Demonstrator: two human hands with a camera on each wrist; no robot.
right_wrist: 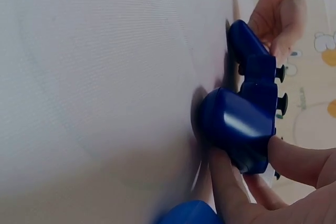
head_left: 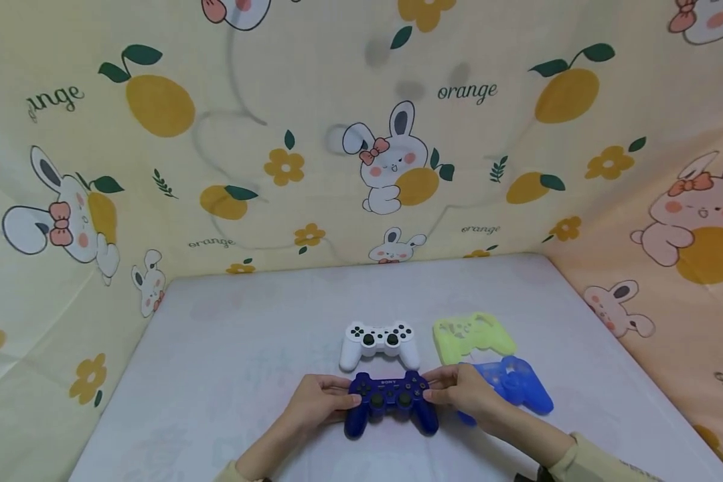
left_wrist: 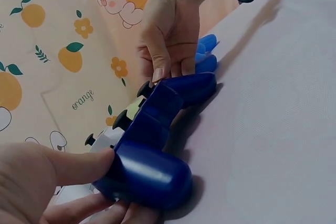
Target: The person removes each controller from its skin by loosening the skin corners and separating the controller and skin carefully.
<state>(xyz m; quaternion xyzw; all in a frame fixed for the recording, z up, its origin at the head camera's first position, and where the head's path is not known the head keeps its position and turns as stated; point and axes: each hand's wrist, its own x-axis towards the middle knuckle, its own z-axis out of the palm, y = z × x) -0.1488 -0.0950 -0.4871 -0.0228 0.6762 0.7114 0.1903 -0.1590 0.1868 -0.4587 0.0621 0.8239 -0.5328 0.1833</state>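
A dark blue game controller [head_left: 390,400] lies at the front middle of the table, its two handles toward me. My left hand [head_left: 322,403] pinches its left end, thumb on top and fingers beneath, as the left wrist view shows with the controller's handle [left_wrist: 152,177]. At the other end my right hand [head_left: 465,389] grips it the same way; the right wrist view shows the thumb [right_wrist: 299,161] on its upper face. Just behind it sits a white game controller [head_left: 378,343], buttons up. Partly under my right hand is a bright blue silicone controller cover [head_left: 521,383].
A yellow-green silicone controller cover [head_left: 471,337] lies behind the blue cover, to the right of the white controller. The white tabletop [head_left: 229,348] is walled at the back and sides by a printed cloth [head_left: 313,87] with rabbits and oranges.
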